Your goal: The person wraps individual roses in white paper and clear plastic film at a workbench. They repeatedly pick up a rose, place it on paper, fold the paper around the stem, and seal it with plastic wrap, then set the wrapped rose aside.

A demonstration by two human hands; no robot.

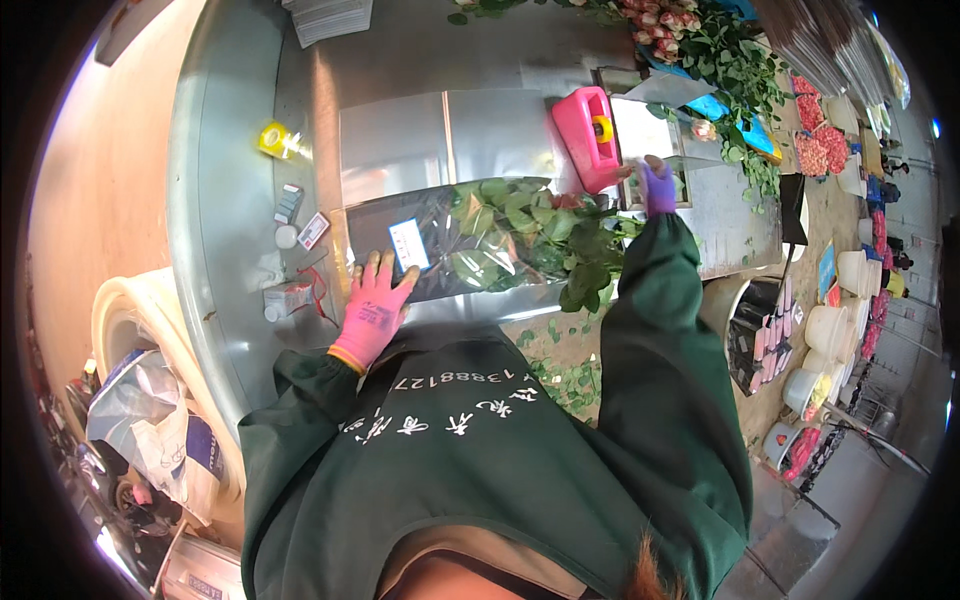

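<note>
My left hand (375, 304), in a pink glove, rests with spread fingers on the end of a dark and clear plastic flower sleeve (367, 225), beside a white label with a blue border (409, 244). Inside the sleeve, and sticking out at its right end, is a leafy bunch of stems (540, 232). My right hand (657, 184), in a purple glove with bare fingertips, is beside the lower end of a pink tape dispenser (589, 142) holding a yellow roll. Whether its fingers hold tape is too small to tell.
Clear sheets (390, 135) lie behind the sleeve on the metal table (480, 52). To the left are a yellow tape roll (274, 139) and small boxes (313, 229). Pink-edged roses (664, 30) lie at the back right. A tub of wrapped bundles (720, 300) stands right.
</note>
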